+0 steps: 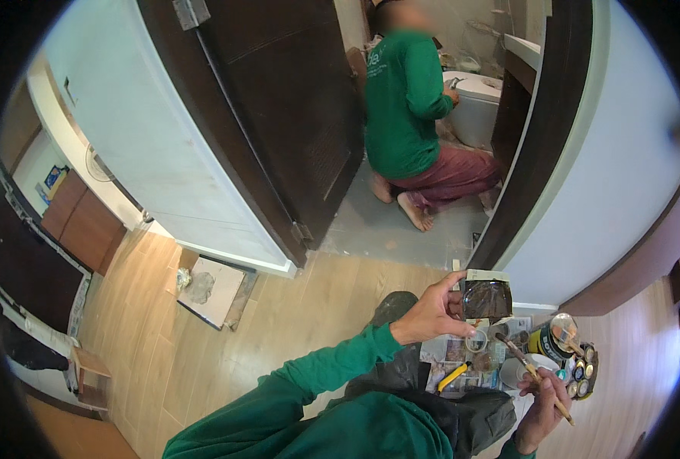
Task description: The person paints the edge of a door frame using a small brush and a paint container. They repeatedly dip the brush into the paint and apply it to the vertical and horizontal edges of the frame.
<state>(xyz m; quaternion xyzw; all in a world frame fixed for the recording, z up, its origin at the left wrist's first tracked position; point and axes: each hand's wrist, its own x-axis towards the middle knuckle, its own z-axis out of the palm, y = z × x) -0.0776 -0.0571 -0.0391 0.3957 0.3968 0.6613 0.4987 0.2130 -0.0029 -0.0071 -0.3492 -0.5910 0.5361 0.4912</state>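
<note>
Wood floor by doorway, brush in right hand, bristles up-left

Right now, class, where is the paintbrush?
In the head view, the paintbrush is at lower right, held in the right hand, just below the dark tile in the left hand and beside the open tins on the floor.

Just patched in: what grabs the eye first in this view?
The left hand holds up a small card with a dark brown patch at lower centre, while the right hand grips a thin brush. Small tins crowd the newspaper on the floor below. Through the doorway above, a person in a green shirt kneels by a toilet.
</note>
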